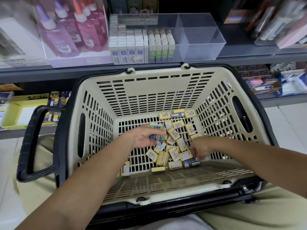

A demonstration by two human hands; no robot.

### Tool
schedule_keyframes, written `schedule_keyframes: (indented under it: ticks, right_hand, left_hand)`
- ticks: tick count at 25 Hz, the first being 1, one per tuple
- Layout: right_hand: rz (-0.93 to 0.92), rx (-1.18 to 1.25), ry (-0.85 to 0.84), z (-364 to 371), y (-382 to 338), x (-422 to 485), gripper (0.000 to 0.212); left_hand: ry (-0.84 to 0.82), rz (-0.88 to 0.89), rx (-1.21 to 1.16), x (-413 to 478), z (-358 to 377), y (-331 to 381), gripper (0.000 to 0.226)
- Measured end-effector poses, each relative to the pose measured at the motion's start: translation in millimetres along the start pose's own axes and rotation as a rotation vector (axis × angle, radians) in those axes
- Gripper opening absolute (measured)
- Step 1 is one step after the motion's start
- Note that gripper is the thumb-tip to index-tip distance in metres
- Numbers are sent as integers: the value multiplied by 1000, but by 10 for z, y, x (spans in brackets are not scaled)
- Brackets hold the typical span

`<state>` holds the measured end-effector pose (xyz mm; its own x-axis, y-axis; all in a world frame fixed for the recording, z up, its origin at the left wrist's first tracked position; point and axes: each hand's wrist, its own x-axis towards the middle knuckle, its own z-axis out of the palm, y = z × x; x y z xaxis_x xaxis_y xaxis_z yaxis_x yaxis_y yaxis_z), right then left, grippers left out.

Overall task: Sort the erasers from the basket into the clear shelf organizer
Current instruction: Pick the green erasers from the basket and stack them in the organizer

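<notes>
A cream plastic basket (154,95) with black handles sits in front of me. Several small yellow erasers (173,134) and a few dark blue ones (191,163) lie loose on its floor. My left hand (142,138) is inside the basket, palm up, shut on a handful of erasers (157,132) in dark blue and white-green wrappers. My right hand (198,150) reaches down with its fingers pinched at the dark blue erasers near the basket's front. On the shelf above stands the clear organizer (199,40): its left sections hold rows of upright white-blue and green erasers, its right sections hold nothing.
Pink and purple glue bottles (73,30) stand in a clear case left of the organizer. Packaged stationery (280,25) fills the shelf at right. Lower shelves hold boxed goods (259,80) and a yellow tray (21,110). My beige-clad legs lie under the basket.
</notes>
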<state>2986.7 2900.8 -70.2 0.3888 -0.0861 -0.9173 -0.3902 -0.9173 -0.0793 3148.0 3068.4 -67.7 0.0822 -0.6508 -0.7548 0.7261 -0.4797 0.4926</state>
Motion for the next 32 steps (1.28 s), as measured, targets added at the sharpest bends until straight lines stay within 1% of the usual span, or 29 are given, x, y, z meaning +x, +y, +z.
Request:
schedule_keyframes:
  ticks: [3,5,7,10,11,12,13,15,17,18,19,22,24,25,27,29,31,32]
  right_hand:
    - [16,84,-76,15,2,9,40]
    - [20,92,-104,19,-6,28,41]
    - [31,69,-112,52,-26,37,41]
    - [72,166,-121,80,-56,41,39]
    - [79,185,-117,81,-63,38,40]
    - [79,193,-110,80,-67,29,41]
    - [71,195,-106,75,-70,21,42]
    - [30,198,-117,47,-105,-16,40]
    - [-46,189,-109,-29,-143,-82,29]
    - [-87,190,-80,-96,-156,-130,21]
    - [-127,211,-49,-167,-170,-180,14]
    - [-249,349,-5,-439,-263,-339,17]
    - [-311,461,10,-570,-332,-413,5]
    - [-340,500,26,-625,-371,-449,5]
    - [-369,534,62,-710,-407,-464,8]
    - [-358,608,86,-776,-405,-473,2]
    - [-380,675,164,-881,-371,-532,1]
    - [-378,738,175,-881,-350,-532,3]
  left_hand:
    - [9,5,-9,14,0,-16,97]
    - [20,-2,-6,19,-16,-14,98]
    - [5,-24,34,0,-21,-8,96]
    - [0,-32,28,-49,-18,11,83]
    - [-11,-35,26,-63,-16,22,85]
    - [-24,-33,26,-75,-15,32,82]
    - [-32,-28,31,-82,-11,38,83]
    - [-33,-24,16,-92,-8,38,97]
    - [-9,-20,-15,-71,-11,37,108]
    - [4,-9,-13,-59,-14,38,107]
    - [11,-5,14,-51,-12,34,103]
    - [-13,-26,210,-49,25,36,73]
    - [-89,-72,270,-57,80,20,53]
    - [-131,-82,259,-84,124,26,49]
    - [-176,-70,239,-95,129,60,48]
    - [-184,-75,167,-121,86,119,48]
    - [-187,-22,150,-171,72,219,44]
    - [-188,-6,142,-184,88,223,42]
